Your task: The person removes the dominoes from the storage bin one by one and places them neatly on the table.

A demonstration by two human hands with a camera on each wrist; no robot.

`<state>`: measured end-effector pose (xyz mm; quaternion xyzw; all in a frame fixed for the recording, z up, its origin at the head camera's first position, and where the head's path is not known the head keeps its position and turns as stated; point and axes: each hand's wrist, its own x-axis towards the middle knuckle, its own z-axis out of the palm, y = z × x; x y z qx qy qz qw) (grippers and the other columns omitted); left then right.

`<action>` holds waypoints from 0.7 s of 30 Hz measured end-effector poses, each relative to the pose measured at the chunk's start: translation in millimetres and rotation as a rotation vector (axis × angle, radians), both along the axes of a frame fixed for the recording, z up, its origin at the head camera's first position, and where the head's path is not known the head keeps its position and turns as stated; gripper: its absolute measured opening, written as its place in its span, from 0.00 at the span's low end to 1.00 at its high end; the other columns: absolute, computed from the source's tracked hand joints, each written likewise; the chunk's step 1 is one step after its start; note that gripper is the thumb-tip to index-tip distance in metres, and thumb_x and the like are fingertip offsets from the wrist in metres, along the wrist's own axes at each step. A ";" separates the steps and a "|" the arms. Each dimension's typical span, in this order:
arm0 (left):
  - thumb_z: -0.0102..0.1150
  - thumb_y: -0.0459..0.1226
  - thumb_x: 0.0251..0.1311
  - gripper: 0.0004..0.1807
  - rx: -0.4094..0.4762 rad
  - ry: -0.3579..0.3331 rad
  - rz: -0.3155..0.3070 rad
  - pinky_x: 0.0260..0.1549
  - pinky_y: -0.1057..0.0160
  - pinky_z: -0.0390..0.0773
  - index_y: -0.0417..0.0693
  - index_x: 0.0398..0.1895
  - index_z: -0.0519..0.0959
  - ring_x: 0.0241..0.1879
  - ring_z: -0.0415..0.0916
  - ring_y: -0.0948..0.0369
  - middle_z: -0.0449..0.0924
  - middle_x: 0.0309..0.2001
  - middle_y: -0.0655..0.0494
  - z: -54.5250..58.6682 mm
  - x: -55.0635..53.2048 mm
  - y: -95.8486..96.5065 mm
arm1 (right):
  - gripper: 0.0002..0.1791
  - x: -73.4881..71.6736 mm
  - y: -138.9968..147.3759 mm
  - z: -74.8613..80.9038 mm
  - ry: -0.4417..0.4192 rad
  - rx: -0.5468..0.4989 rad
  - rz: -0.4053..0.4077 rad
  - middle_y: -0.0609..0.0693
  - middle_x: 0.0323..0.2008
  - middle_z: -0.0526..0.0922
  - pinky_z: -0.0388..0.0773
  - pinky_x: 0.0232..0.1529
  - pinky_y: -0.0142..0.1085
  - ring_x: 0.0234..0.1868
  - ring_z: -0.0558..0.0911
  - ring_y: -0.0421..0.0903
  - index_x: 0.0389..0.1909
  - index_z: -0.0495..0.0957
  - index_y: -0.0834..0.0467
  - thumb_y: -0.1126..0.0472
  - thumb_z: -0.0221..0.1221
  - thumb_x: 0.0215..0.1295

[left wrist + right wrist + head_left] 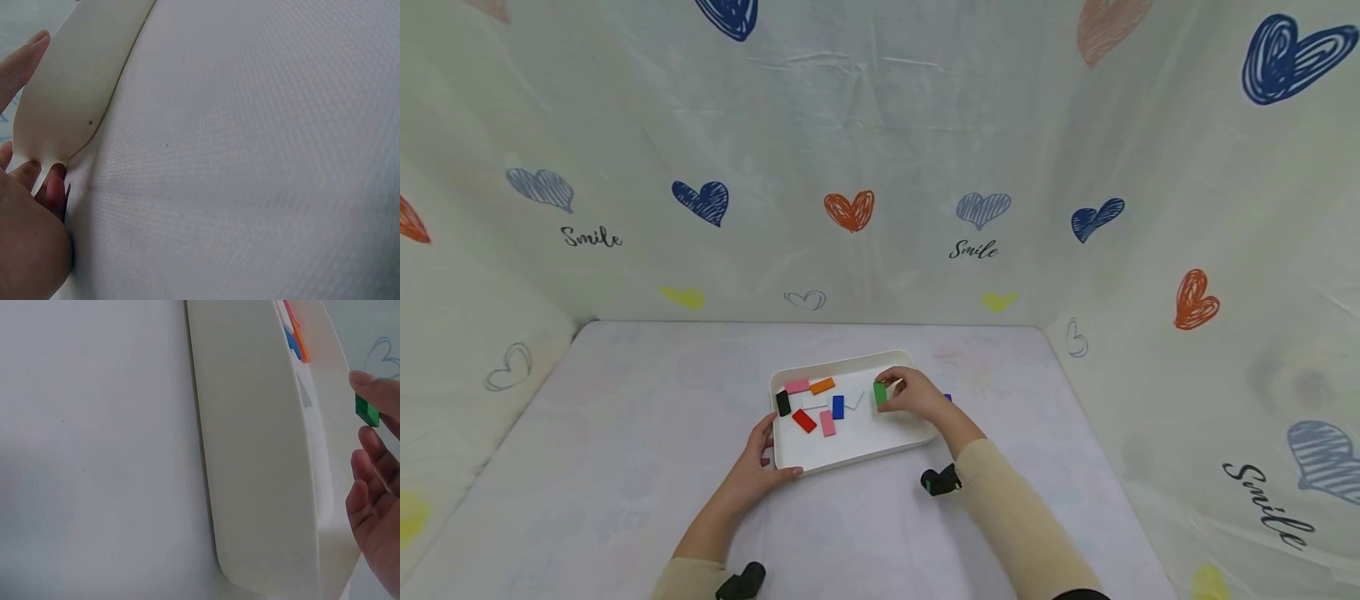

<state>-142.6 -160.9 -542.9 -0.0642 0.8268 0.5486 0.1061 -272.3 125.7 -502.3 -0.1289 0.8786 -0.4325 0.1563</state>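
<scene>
- Pale table [625, 467], spread around six o'clock from the head view's centre.
- White curtain [865, 108], walling the table from nine o'clock through twelve to three, faintly creased near twelve.
- Orange heart [850, 210], printed between eleven and twelve.
- Dark blue heart [702, 202], at ten o'clock.
- Large navy heart [1273, 62], at two.
- Red-orange heart [1195, 302], at three, with a yellow heart [999, 302] nearer the centre.
- Slanting black "Smile" lettering [1270, 507], at four.
</scene>
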 end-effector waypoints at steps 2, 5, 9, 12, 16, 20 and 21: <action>0.77 0.40 0.44 0.62 0.001 -0.003 0.001 0.58 0.38 0.67 0.50 0.76 0.43 0.64 0.58 0.41 0.55 0.69 0.37 -0.2 0.2 -0.2 | 0.26 -0.1 6.9 3.7 0.006 -0.025 0.004 0.50 0.45 0.78 0.74 0.33 0.34 0.35 0.74 0.45 0.52 0.80 0.56 0.66 0.74 0.49; 0.77 0.40 0.44 0.62 0.005 -0.002 0.003 0.58 0.38 0.67 0.50 0.76 0.43 0.64 0.58 0.41 0.55 0.69 0.37 -0.5 0.5 -0.4 | 0.26 -0.5 18.5 9.3 0.016 -0.055 0.003 0.51 0.46 0.78 0.73 0.32 0.35 0.35 0.74 0.46 0.52 0.80 0.57 0.67 0.73 0.50; 0.78 0.41 0.44 0.62 0.010 -0.002 0.004 0.58 0.38 0.67 0.51 0.76 0.43 0.64 0.58 0.42 0.55 0.69 0.37 0.0 1.2 -0.1 | 0.26 -0.3 33.8 16.4 0.042 -0.053 -0.002 0.53 0.47 0.78 0.74 0.33 0.35 0.36 0.75 0.46 0.53 0.79 0.59 0.68 0.72 0.51; 0.78 0.42 0.44 0.62 0.012 -0.006 0.002 0.58 0.38 0.67 0.51 0.76 0.43 0.64 0.58 0.42 0.55 0.69 0.37 0.7 1.9 0.3 | 0.27 0.0 45.1 19.7 0.053 -0.030 -0.015 0.55 0.48 0.79 0.74 0.33 0.35 0.37 0.75 0.47 0.54 0.78 0.60 0.68 0.72 0.50; 0.78 0.42 0.44 0.62 0.012 -0.010 0.003 0.58 0.38 0.68 0.51 0.76 0.43 0.64 0.59 0.42 0.56 0.69 0.37 1.6 2.5 0.4 | 0.28 -1.4 60.9 18.9 0.054 -0.006 -0.037 0.56 0.48 0.79 0.75 0.33 0.34 0.37 0.76 0.47 0.55 0.78 0.60 0.67 0.72 0.51; 0.77 0.41 0.45 0.61 0.012 -0.006 0.004 0.57 0.38 0.68 0.51 0.76 0.43 0.63 0.59 0.42 0.56 0.69 0.37 1.5 1.7 0.3 | 0.28 -3.1 75.8 16.5 0.054 0.000 -0.052 0.56 0.48 0.79 0.76 0.34 0.35 0.38 0.77 0.47 0.55 0.78 0.61 0.67 0.72 0.51; 0.77 0.41 0.45 0.61 0.012 -0.003 0.003 0.57 0.38 0.68 0.51 0.76 0.43 0.63 0.59 0.42 0.56 0.69 0.37 1.3 1.4 0.2 | 0.27 -3.3 79.0 15.9 0.052 0.001 -0.056 0.56 0.48 0.79 0.77 0.34 0.35 0.38 0.77 0.48 0.55 0.78 0.61 0.67 0.72 0.51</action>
